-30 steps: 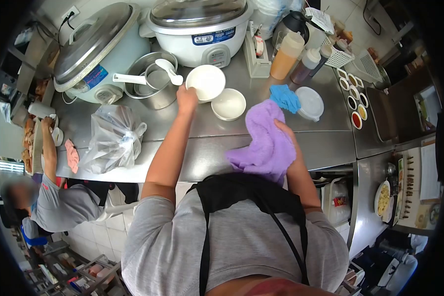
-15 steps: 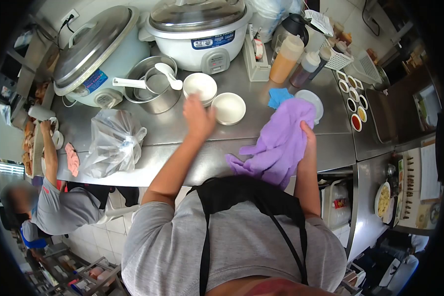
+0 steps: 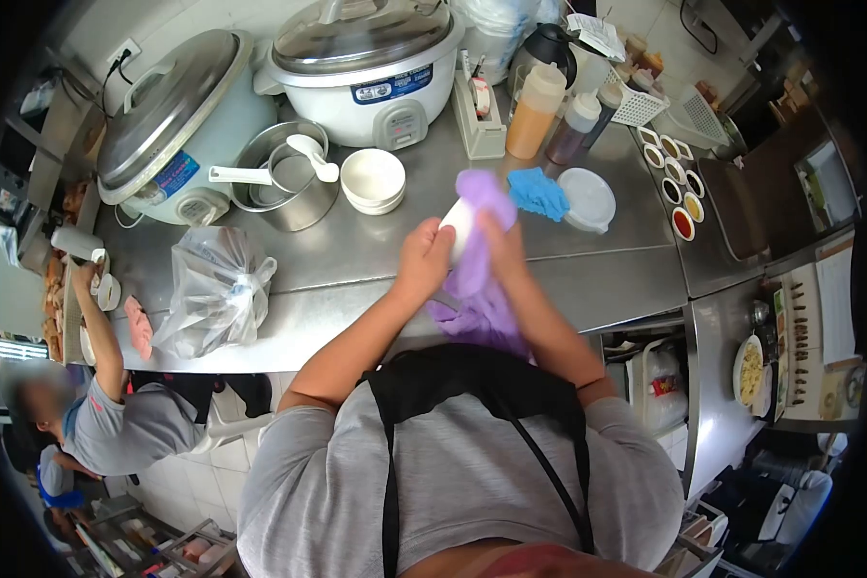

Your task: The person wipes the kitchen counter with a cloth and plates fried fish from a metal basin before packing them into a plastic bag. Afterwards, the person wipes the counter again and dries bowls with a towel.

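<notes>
My left hand [image 3: 426, 258] grips a small white bowl [image 3: 459, 223], tipped on its side above the steel counter. A purple cloth [image 3: 479, 275] is wrapped against the bowl's right side, and my right hand [image 3: 504, 243] clutches it there. The cloth's lower end hangs down toward my apron. Part of the bowl is hidden by the cloth and my fingers. Left of my hands stand stacked white bowls [image 3: 373, 181]. To the right lie a folded blue cloth [image 3: 538, 194] and a round container with a whitish lid [image 3: 588, 199].
Two large rice cookers [image 3: 361, 82] stand at the back, with a steel pot [image 3: 303, 207] before them. A knotted plastic bag [image 3: 217, 294] sits at left. Squeeze bottles [image 3: 536, 114] and sauce cups [image 3: 672, 173] are at right. A co-worker [image 3: 130, 414] reaches over the counter's left end.
My left hand has taken the single bowl off the counter and moved right with it. My right hand has brought the purple cloth leftward against the bowl. The view has shifted slightly.
</notes>
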A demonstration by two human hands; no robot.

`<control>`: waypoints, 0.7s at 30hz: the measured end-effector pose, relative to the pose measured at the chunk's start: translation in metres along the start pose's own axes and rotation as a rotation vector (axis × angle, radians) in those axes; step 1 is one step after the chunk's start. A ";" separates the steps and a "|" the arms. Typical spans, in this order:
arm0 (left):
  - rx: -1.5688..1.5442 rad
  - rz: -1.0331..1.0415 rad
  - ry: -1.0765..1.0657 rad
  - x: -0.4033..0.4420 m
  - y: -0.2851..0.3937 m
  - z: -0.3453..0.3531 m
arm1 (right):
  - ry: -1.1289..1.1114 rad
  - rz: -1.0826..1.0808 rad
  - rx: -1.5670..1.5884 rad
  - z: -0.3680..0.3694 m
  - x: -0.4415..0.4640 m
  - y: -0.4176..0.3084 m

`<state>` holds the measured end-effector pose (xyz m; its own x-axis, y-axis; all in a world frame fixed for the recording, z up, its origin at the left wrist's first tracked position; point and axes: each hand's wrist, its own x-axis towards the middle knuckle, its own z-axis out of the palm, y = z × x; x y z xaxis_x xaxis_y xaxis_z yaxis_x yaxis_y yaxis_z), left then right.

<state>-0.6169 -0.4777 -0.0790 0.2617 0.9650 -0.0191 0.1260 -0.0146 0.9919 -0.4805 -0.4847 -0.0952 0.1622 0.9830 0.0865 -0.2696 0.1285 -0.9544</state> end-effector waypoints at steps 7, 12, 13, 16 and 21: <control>-0.741 -0.419 0.118 0.019 0.022 -0.023 | -0.215 0.502 0.655 -0.001 -0.020 -0.031; -0.174 0.205 0.166 0.017 -0.029 -0.024 | -0.116 0.562 0.334 0.017 -0.021 -0.040; -0.154 0.185 0.087 0.011 -0.028 -0.018 | -0.088 0.566 0.226 0.020 -0.022 -0.039; -0.461 -0.096 -0.063 0.006 -0.014 -0.017 | -0.415 0.129 -0.458 0.025 -0.031 -0.020; -0.330 -0.268 -0.269 0.005 0.000 -0.025 | -0.582 -0.318 -1.343 0.037 -0.055 -0.017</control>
<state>-0.6398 -0.4657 -0.0759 0.5042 0.8211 -0.2676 -0.0752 0.3505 0.9335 -0.5198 -0.5365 -0.0733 -0.4326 0.8929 0.1253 0.8058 0.4452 -0.3905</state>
